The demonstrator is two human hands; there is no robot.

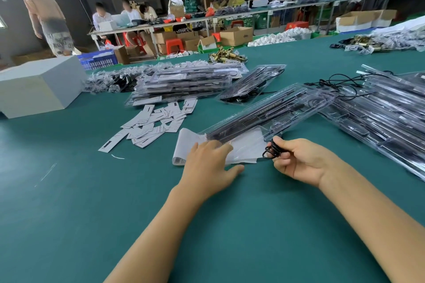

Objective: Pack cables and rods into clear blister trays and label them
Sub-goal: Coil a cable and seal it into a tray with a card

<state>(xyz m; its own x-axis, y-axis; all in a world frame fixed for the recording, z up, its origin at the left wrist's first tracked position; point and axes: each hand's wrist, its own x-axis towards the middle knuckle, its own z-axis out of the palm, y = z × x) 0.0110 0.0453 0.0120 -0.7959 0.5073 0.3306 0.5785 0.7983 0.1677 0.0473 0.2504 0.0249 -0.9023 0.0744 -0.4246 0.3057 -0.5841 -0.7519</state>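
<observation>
Coiled cable (271, 150) in right hand (299, 160)

A packing workshop, probably a small factory floor: long green-topped tables (299, 57), stacked cardboard boxes (235, 35), red plastic stools (174, 44), heaps of blister trays (184, 80) and loose labels (156, 122), with workers (128, 12) seated along benches.

We are seeing the long clear plastic blister tray (271, 112) lying diagonally on the green table (69, 190), its near end resting on a white paper sheet (186, 142). Loose white label cards (151, 124) are lying left of it, a stack of packed clear trays (184, 85) behind them, a white rectangular box (36, 87) sitting farther left.
</observation>
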